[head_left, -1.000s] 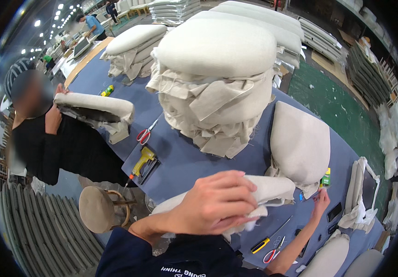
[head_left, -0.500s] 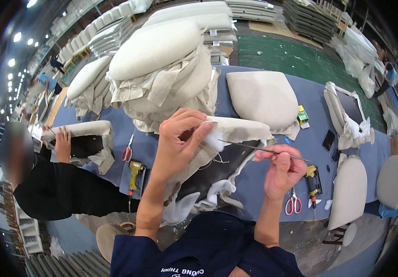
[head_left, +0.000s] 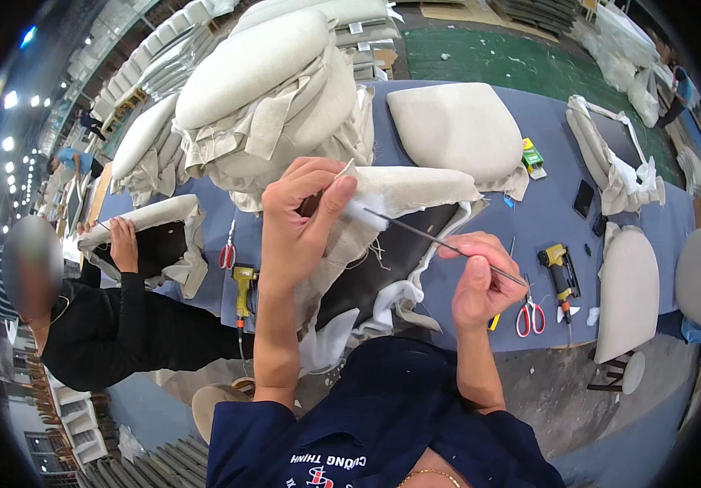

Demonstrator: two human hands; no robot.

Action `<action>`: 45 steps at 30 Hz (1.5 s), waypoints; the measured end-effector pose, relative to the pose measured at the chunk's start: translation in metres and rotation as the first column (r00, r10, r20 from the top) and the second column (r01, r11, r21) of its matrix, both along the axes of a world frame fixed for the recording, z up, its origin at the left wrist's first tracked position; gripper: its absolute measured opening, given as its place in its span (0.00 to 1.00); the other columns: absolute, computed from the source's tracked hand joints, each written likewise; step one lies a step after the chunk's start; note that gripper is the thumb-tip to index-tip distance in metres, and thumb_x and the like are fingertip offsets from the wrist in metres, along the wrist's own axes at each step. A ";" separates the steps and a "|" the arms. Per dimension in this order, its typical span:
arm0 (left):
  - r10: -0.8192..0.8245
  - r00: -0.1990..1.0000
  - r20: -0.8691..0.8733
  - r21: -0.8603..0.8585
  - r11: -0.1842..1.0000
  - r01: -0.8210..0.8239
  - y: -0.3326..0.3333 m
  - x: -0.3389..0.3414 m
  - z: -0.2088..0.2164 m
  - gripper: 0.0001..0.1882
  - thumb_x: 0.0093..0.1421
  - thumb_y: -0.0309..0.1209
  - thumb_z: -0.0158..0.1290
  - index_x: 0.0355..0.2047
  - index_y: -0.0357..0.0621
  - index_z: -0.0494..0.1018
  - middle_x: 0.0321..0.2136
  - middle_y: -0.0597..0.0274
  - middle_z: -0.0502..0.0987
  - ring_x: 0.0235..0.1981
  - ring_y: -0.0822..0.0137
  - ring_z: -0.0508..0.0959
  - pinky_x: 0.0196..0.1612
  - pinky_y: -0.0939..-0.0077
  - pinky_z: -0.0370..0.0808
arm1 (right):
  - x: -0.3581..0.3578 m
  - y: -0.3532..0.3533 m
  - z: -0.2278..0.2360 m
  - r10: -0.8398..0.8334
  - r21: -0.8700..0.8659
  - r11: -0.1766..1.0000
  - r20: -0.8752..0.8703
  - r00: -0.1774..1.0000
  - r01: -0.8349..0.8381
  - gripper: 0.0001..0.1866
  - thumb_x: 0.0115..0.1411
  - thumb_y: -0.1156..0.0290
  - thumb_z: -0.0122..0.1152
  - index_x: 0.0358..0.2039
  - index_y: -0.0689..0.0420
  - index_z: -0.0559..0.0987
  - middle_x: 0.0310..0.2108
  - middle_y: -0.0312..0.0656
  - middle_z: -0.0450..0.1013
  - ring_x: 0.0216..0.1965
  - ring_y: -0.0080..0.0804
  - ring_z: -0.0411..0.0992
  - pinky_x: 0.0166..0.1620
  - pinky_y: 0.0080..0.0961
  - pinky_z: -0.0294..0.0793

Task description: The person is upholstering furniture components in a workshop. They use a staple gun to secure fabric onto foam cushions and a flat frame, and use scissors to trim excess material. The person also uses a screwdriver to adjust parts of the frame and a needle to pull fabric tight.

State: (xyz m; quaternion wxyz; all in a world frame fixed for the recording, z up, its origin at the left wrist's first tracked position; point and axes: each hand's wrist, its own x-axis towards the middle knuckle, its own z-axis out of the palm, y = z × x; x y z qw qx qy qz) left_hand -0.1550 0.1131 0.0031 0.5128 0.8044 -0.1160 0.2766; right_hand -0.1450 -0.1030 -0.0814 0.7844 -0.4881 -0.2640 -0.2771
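My left hand (head_left: 305, 215) pinches the loose fabric edge of a beige upholstered seat cushion (head_left: 419, 182), tipped up with its dark underside (head_left: 352, 286) toward me. A tuft of white stuffing (head_left: 364, 213) pokes out beside my left fingers, under the fabric. Between the thumb and fingers of my right hand (head_left: 480, 281) lies a thin metal rod (head_left: 419, 233). The rod slants up to the left, and its tip touches the stuffing. White padding (head_left: 399, 297) and loose fabric hang along the cushion's near side.
Stacked beige cushions (head_left: 257, 73) stand ahead; another cushion (head_left: 456, 130) lies to their right. Red-handled scissors (head_left: 531, 319), a yellow staple gun (head_left: 560, 268) and a phone (head_left: 583, 198) lie right. At left, a co-worker (head_left: 114, 325) handles a similar cushion (head_left: 167, 244), near another staple gun (head_left: 244, 289).
The rod now points up to the left more steeply, its tip deeper at the stuffing by my left fingers. My view has shifted; my left hand still pinches the fabric.
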 end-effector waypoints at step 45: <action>0.040 0.999 -0.005 -0.144 0.989 -0.040 0.040 -0.011 -0.012 0.05 0.61 0.23 0.65 0.35 0.31 0.84 0.39 0.52 0.84 0.43 0.68 0.81 0.44 0.79 0.74 | 0.011 0.056 -0.012 0.037 -0.260 0.965 0.285 0.958 0.040 0.13 0.54 0.87 0.64 0.41 0.70 0.85 0.33 0.51 0.82 0.32 0.41 0.81 0.36 0.30 0.81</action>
